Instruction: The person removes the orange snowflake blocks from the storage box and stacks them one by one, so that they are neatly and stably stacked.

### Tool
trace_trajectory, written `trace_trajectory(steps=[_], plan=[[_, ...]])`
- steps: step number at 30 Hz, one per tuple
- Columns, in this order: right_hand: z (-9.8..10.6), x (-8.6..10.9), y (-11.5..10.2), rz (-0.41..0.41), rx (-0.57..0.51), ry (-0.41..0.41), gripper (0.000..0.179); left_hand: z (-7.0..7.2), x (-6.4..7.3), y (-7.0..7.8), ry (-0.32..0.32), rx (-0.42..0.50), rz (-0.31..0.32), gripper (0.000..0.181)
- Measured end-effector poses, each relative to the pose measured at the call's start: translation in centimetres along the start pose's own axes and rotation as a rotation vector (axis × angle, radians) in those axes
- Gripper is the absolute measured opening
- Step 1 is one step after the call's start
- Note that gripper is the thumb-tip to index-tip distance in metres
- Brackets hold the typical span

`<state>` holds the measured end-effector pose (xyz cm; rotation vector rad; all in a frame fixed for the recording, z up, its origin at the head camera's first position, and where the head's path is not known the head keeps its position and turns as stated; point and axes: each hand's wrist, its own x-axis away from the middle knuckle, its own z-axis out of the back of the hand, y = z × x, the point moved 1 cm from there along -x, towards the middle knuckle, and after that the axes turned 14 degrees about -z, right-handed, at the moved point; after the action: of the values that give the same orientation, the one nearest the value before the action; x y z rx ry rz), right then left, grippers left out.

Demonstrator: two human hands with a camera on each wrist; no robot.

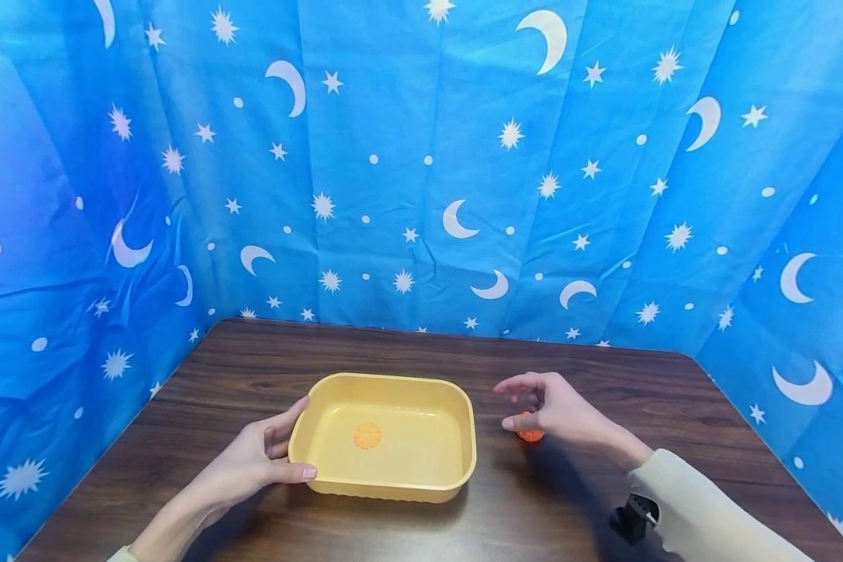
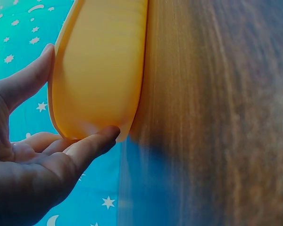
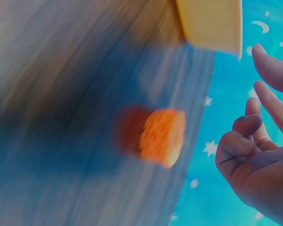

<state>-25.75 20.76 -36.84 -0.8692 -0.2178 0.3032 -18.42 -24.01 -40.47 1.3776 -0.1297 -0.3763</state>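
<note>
A yellow plastic basin [image 1: 393, 493] with rounded corners sits on the wooden table. My left hand [image 1: 253, 457] holds its left end, thumb near the front corner and fingers along the outer wall; the left wrist view shows that hand [image 2: 42, 155] against the basin's wall [image 2: 99, 61]. Right of the basin lies a small round orange piece [image 3: 162, 136] with a textured face. Over that orange piece [image 1: 531, 435] hovers my right hand [image 1: 555, 410], thumb and forefinger apart and nothing between them. Within the basin shows a flat orange disc shape [image 1: 368, 435] with a scalloped edge.
Dark brown table [image 1: 253, 359] lies under everything. Blue cloth [image 1: 407, 187] with white moons and stars hangs around its back and sides. A black device [image 1: 632, 519] is strapped at the right sleeve [image 1: 702, 499].
</note>
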Motion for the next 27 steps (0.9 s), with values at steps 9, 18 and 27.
trace_trajectory(steps=[9,18,27], plan=[[-2.7,-1.5,-3.4,0.096,0.003,-0.052,0.043,-0.1,0.0,-0.1,-0.002,-0.016,0.005,0.105],[-6.0,-3.3,-5.7,0.153,-0.008,-0.112,0.04,0.0,-0.1,-0.1,0.005,-0.019,0.005,0.105],[-9.2,-4.8,-7.5,0.189,0.032,-0.179,0.039,0.0,0.0,0.0,0.005,-0.009,0.004,0.105]])
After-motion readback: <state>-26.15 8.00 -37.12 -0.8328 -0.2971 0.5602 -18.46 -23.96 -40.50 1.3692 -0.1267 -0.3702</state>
